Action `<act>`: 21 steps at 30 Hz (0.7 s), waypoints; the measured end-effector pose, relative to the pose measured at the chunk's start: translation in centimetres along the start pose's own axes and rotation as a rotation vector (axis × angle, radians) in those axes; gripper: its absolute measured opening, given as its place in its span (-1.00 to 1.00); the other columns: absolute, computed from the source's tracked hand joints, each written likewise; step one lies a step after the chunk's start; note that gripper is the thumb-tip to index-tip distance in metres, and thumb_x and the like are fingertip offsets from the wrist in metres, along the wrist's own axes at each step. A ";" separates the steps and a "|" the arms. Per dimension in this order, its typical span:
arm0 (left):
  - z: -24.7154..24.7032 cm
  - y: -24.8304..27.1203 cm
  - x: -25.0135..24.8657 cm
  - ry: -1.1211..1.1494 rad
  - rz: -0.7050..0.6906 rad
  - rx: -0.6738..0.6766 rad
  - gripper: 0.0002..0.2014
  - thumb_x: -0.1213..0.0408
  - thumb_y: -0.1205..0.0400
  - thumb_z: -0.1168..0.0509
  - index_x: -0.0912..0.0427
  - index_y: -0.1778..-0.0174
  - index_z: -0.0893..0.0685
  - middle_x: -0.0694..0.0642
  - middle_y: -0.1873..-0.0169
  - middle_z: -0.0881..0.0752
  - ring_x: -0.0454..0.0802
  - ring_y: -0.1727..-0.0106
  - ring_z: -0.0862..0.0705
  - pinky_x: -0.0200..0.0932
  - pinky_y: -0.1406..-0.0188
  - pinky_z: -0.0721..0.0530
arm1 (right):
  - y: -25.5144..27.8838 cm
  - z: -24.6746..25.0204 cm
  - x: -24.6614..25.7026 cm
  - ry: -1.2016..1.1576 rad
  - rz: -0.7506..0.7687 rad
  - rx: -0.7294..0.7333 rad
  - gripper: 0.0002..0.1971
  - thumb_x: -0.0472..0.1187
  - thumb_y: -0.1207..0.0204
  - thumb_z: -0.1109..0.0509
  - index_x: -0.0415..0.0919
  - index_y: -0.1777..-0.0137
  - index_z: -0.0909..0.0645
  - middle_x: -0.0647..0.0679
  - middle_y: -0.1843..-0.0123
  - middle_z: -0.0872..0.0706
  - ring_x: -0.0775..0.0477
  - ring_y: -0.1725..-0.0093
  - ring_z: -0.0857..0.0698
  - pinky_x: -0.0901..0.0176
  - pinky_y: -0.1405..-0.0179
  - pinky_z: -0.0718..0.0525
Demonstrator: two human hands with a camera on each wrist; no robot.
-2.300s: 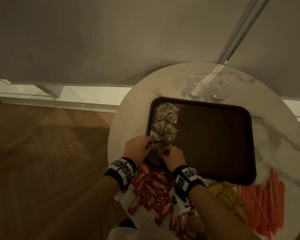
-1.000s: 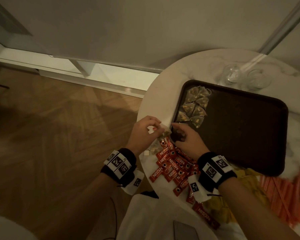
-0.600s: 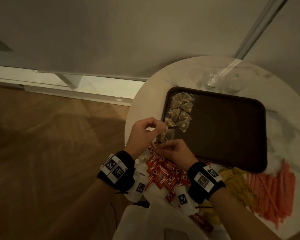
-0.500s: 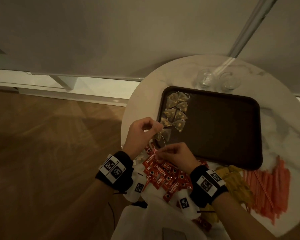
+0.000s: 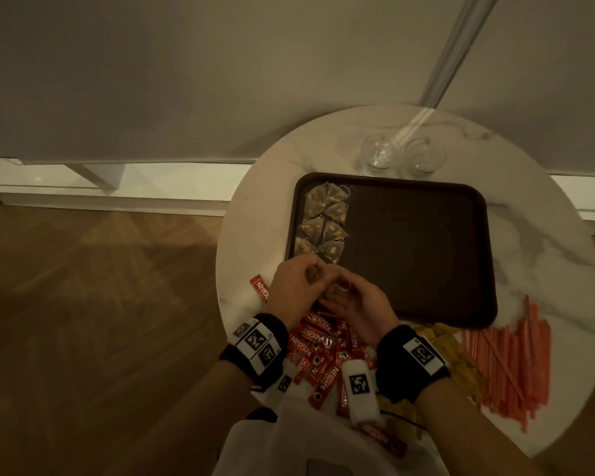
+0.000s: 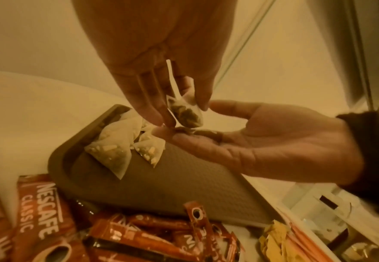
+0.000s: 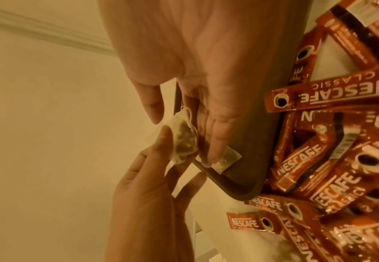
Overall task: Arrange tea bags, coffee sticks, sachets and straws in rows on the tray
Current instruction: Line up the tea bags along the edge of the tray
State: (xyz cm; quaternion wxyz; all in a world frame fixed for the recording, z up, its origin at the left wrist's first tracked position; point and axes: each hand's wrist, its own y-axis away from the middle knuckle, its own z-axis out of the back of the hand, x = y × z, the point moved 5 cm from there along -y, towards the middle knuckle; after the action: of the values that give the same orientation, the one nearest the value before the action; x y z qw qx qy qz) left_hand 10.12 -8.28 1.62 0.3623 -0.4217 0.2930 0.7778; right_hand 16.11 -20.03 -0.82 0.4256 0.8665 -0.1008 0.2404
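A dark brown tray (image 5: 426, 255) lies on the round marble table. Several pyramid tea bags (image 5: 323, 228) form a column along its left side. Over the tray's near left corner my left hand (image 5: 318, 273) pinches one more tea bag (image 6: 185, 113) between thumb and fingers. My right hand (image 5: 340, 286) is beside it, fingers straight, fingertips (image 7: 213, 150) touching the bag (image 7: 184, 140) and its paper tag (image 7: 227, 159). Red coffee sticks (image 5: 320, 355) are heaped under my wrists. Yellow sachets (image 5: 454, 355) and orange straws (image 5: 509, 359) lie to the right.
Two clear glasses (image 5: 378, 154) (image 5: 425, 154) stand behind the tray near the wall. One coffee stick (image 5: 260, 286) lies apart by the table's left edge. Most of the tray floor is bare. Wooden floor lies to the left.
Both hands have moved from over the coffee sticks to the tray's near left corner, the left still pinching the tea bag. The right hand's fingers have straightened against the bag.
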 end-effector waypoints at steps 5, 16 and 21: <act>-1.3 -0.5 -0.4 -0.156 -0.114 0.110 -0.87 0.06 -0.53 -0.43 -0.02 0.08 -0.72 -0.15 0.09 -0.70 -0.25 0.03 -0.65 -0.18 -0.01 -0.68 | -1.1 1.3 0.2 -0.079 0.001 -0.069 -0.66 -0.32 -0.69 -0.20 -0.54 -0.33 -0.56 -0.43 -0.31 -0.67 -0.28 -0.29 -0.69 -0.02 -0.27 -0.67; -2.1 -1.5 3.8 0.140 0.292 0.151 -0.87 0.26 -0.59 -0.43 0.09 -0.04 -0.76 -0.04 0.11 -0.79 -0.17 0.10 -0.77 -0.32 0.17 -0.74 | -3.0 3.0 1.1 0.126 -0.052 -0.144 -0.63 -0.43 -0.68 -0.19 -0.25 -0.46 -0.51 -0.25 -0.07 -0.80 -0.13 0.00 -0.81 0.10 0.04 -0.76; -2.9 -2.0 4.5 0.153 0.344 0.171 -0.78 0.24 -0.53 -0.50 0.15 -0.07 -0.75 -0.01 0.10 -0.80 -0.14 0.20 -0.78 -0.31 0.22 -0.74 | -3.4 3.4 1.4 0.245 -0.025 -0.116 -0.49 -0.40 -0.67 -0.25 -0.18 -0.61 -0.34 -0.21 -0.12 -0.77 -0.18 -0.16 -0.76 0.07 -0.16 -0.72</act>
State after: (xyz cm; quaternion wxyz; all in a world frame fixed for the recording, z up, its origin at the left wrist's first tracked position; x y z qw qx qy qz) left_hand 11.27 -7.95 -3.93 0.2354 -0.3912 0.4522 0.7662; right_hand 19.71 -20.52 -4.24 0.4872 0.8058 -0.0511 0.3326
